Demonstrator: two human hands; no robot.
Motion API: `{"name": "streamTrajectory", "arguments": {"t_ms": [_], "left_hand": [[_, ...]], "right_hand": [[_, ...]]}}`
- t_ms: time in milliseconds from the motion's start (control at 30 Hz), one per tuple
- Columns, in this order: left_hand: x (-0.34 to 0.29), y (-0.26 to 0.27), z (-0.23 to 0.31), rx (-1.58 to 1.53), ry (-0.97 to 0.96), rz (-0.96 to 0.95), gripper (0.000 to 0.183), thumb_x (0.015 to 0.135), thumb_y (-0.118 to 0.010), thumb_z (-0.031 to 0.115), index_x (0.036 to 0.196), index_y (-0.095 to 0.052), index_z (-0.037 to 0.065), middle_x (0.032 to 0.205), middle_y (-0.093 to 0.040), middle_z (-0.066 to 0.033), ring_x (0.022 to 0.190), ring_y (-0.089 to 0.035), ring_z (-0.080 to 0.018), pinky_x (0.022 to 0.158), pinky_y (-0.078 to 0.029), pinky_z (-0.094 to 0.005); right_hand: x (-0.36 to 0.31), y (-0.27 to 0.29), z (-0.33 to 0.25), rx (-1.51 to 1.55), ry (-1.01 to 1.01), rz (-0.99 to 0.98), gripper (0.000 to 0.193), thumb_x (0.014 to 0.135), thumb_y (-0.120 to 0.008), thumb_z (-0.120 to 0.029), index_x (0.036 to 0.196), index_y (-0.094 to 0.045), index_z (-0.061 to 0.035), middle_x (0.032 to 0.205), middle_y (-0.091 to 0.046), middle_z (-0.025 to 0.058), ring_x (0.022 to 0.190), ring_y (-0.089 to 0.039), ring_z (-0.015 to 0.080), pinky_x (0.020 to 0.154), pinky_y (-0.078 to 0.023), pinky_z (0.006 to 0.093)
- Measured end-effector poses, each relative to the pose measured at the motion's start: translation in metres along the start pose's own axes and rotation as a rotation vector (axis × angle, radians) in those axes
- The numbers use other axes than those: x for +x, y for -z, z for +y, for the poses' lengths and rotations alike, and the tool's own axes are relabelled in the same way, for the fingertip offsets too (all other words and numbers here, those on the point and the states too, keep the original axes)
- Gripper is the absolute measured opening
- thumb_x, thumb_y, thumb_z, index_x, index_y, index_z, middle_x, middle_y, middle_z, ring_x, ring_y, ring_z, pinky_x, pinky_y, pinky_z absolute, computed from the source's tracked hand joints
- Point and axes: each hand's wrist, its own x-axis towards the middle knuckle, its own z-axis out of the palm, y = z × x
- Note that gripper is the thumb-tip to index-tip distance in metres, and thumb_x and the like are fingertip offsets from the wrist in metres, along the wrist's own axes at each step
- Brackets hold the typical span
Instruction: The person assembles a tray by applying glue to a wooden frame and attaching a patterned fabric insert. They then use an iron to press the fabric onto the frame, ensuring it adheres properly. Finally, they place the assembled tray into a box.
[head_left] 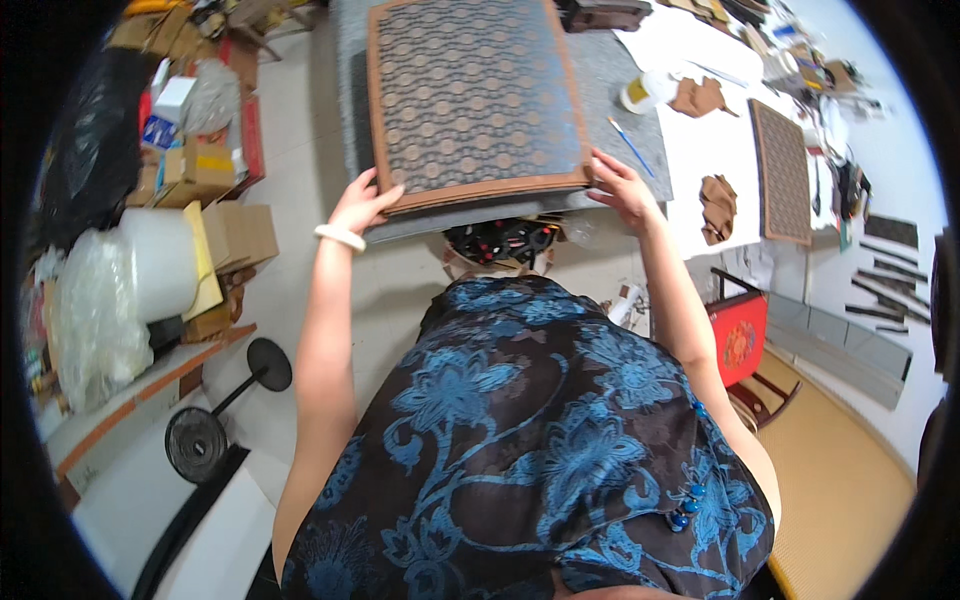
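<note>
A rectangular, brown-bordered panel with a dark, blue-grey lattice face (475, 95) lies at 12 o'clock, over the grey, cloth-covered worktop (605, 70); its near edge looks layered. The left hand (362, 207), below a pale round bracelet (340, 237), holds the corner at the panel's 7 o'clock, thumb on the border and other fingers along the side. The right hand (625, 190) holds the 5 o'clock corner between a low thumb and higher fingers; how firmly either grips, I cannot tell.

An uneven pull by the two hands could skew the panel or slide its layers out of line, and, with the near edge close to the worktop's rim, too much pull could tip it off.

The near edge faces 6 o'clock, toward the wearer. The long axis seems to run from near to far, leaning slightly toward 11 o'clock; the far end meets the picture's upper limit.
</note>
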Motion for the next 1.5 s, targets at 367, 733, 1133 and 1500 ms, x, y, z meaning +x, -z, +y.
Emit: {"name": "streamTrajectory", "arguments": {"t_ms": [367, 733, 1133, 1500], "left_hand": [[-0.014, -0.017, -0.025, -0.102, -0.086, 0.109, 0.079, 0.097, -0.076, 0.02, 0.162, -0.032, 0.012, 0.134, -0.069, -0.0039, 0.118, -0.065, -0.0177, 0.1, -0.051, -0.042], [-0.016, -0.017, -0.02, -0.213, 0.011, 0.176, 0.076, 0.092, -0.081, 0.013, 0.157, -0.042, 0.009, 0.128, -0.072, -0.0054, 0.112, -0.068, -0.0168, 0.091, -0.054, -0.0374], [-0.005, -0.019, -0.048, -0.26, -0.166, 0.229, 0.066, 0.095, -0.075, 0.005, 0.154, -0.045, 0.004, 0.125, -0.073, -0.0072, 0.095, -0.068, -0.0093, 0.074, -0.052, -0.0211], [0.012, -0.004, -0.017, -0.099, -0.126, 0.193, 0.071, 0.092, -0.08, 0.012, 0.151, -0.043, -0.004, 0.136, -0.065, -0.0165, 0.125, -0.062, -0.022, 0.107, -0.049, -0.0341]], "right_hand": [[0.005, -0.003, 0.008, -0.029, 0.012, 0.01, 0.062, 0.094, -0.08, -0.029, 0.151, -0.056, -0.0208, 0.134, -0.068, 0.0026, 0.118, -0.062, 0.0124, 0.102, -0.05, 0.0357], [0.003, -0.015, 0.012, -0.051, 0.082, 0.067, 0.061, 0.094, -0.08, -0.027, 0.15, -0.057, -0.0202, 0.124, -0.072, -0.0007, 0.099, -0.062, 0.0048, 0.081, -0.05, 0.0242], [0.012, -0.018, 0.027, -0.077, 0.203, 0.067, 0.07, 0.093, -0.082, -0.024, 0.155, -0.05, -0.0155, 0.122, -0.071, -0.0007, 0.098, -0.061, 0.0055, 0.077, -0.049, 0.022], [0.019, -0.005, 0.001, -0.219, 0.294, 0.078, 0.074, 0.088, -0.085, -0.026, 0.15, -0.053, -0.0027, 0.135, -0.068, 0.0122, 0.121, -0.065, 0.0207, 0.101, -0.052, 0.0356]]}}
